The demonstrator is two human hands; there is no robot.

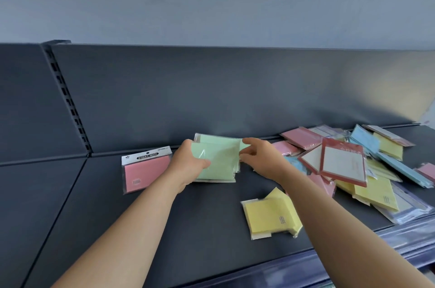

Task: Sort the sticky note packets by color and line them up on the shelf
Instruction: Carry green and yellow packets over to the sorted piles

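Now left hand (186, 164) and right hand (261, 158) grip one green stack (220, 165).

You face a dark grey metal shelf (188, 236) whose flat deck runs across from your left to your right. Behind it rises a dark grey metal back panel (211, 90), and above that a plain pale blue-grey wall (211, 0). On your left, a slotted dark upright post (68, 101) divides this bay from a neighbouring dark grey panel (23, 99). A glossy bluish plastic strip (353, 261) lines the front edge at your lower right. Warm yellowish light falls on the back panel's far right end.
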